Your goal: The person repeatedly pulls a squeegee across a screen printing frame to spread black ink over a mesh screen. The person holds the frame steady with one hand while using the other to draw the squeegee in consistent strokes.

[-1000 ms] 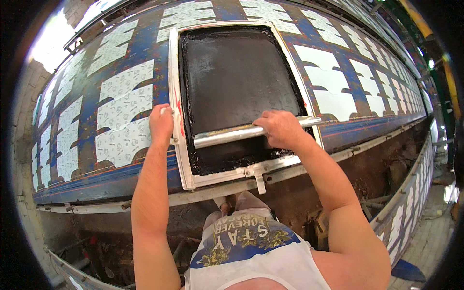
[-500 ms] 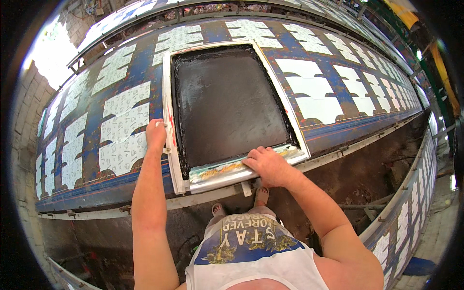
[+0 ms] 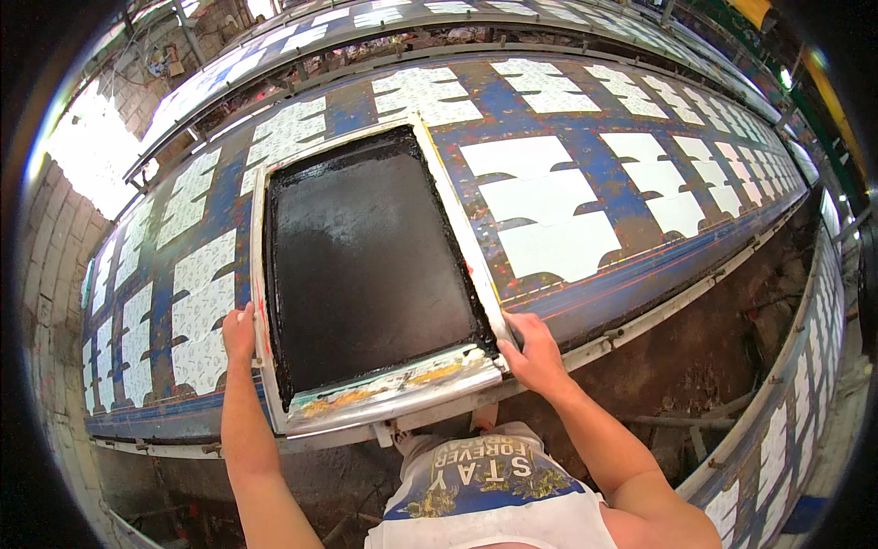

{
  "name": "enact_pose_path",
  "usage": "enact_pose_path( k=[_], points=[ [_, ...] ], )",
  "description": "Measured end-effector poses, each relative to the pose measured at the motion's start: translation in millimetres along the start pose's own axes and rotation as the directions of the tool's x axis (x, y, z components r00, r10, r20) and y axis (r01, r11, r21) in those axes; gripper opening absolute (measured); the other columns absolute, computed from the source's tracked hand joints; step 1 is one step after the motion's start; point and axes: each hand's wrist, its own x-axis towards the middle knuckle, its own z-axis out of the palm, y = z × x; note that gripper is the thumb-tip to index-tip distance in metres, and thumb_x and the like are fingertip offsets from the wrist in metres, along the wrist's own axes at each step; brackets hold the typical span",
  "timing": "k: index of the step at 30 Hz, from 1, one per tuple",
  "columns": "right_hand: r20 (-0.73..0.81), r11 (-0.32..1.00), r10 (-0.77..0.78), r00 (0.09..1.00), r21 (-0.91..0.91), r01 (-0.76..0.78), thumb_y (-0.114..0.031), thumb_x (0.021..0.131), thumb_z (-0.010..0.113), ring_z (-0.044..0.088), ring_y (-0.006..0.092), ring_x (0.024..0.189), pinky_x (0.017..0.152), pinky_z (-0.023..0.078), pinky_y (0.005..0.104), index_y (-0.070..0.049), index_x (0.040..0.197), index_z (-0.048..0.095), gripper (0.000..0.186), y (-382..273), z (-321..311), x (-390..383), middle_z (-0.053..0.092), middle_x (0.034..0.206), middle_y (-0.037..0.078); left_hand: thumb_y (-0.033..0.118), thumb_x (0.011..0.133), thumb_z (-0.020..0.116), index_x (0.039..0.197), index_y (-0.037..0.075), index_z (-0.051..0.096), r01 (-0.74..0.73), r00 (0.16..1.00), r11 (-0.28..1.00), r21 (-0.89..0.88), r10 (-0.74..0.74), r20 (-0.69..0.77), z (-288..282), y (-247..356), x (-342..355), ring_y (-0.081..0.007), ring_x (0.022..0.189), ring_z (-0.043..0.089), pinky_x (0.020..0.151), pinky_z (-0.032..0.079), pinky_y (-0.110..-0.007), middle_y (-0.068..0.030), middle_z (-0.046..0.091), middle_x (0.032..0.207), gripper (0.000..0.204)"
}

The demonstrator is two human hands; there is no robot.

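Note:
A screen-printing frame point(image 3: 465, 247) with pale, paint-smeared edges lies on a long printing table. Its dark mesh panel point(image 3: 366, 265) has thick black ink round the margins. The near bar point(image 3: 393, 389) bears yellow, green and white smears. My left hand point(image 3: 240, 333) is closed on the frame's left side, near its front corner. My right hand point(image 3: 533, 352) grips the right side by the near right corner, thumb on top and fingers partly hidden. What lies under the frame is hidden.
Patterned white cut pieces point(image 3: 206, 306) lie left of the frame; plain white ones point(image 3: 549, 210) lie right. A metal rail point(image 3: 640, 325) edges the blue-and-brown table point(image 3: 594, 297). Another table point(image 3: 777, 457) with white pieces curves along the right, and more stand beyond.
My right hand has gone from the frame's near bar to its right side. My left hand stays on the left side. The view has shifted, while the frame keeps its place among the pieces.

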Motion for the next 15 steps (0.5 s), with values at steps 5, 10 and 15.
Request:
enact_pose_path(
  k=[5,10,15],
  points=[
    [0.24,0.885,0.332,0.912,0.255,-0.39,-0.016,0.101,0.078,0.073,0.0257,0.116,0.105,0.058,0.0394,0.003,0.151,0.064,0.055,45.2,-0.7,11.9,0.067,0.142,0.021,0.052,0.102,0.075,0.092,-0.003,0.075,0.032,0.999,0.999,-0.026,-0.031,0.031,-3.4,10.3,-1.8,-0.0407,0.09,0.072,0.086,0.054,-0.051,-0.0246,0.076,0.094,0.056],
    [0.251,0.842,0.346,0.904,0.341,-0.418,-0.022,0.101,0.079,0.071,0.0305,0.116,0.103,0.057,0.0413,0.002,0.146,0.068,0.052,56.5,9.9,16.0,0.069,0.131,0.021,0.05,0.103,0.075,0.09,-0.003,0.075,0.023,0.999,0.998,-0.05,-0.021,0.036,-6.0,11.2,-3.4,-0.0349,0.083,0.07,0.083,0.053,-0.048,-0.0207,0.075,0.088,0.054],
    [0.196,0.853,0.409,0.891,0.266,-0.45,-0.018,0.101,0.078,0.071,0.0276,0.111,0.1,0.057,0.0396,0.0,0.144,0.071,0.048,44.4,13.8,15.7,0.071,0.126,0.019,0.045,0.105,0.074,0.088,-0.002,0.073,0.008,0.998,0.977,-0.211,0.006,0.066,-5.6,3.9,-2.2,-0.0252,0.08,0.066,0.08,0.052,-0.043,-0.014,0.072,0.083,0.05]
  ],
)
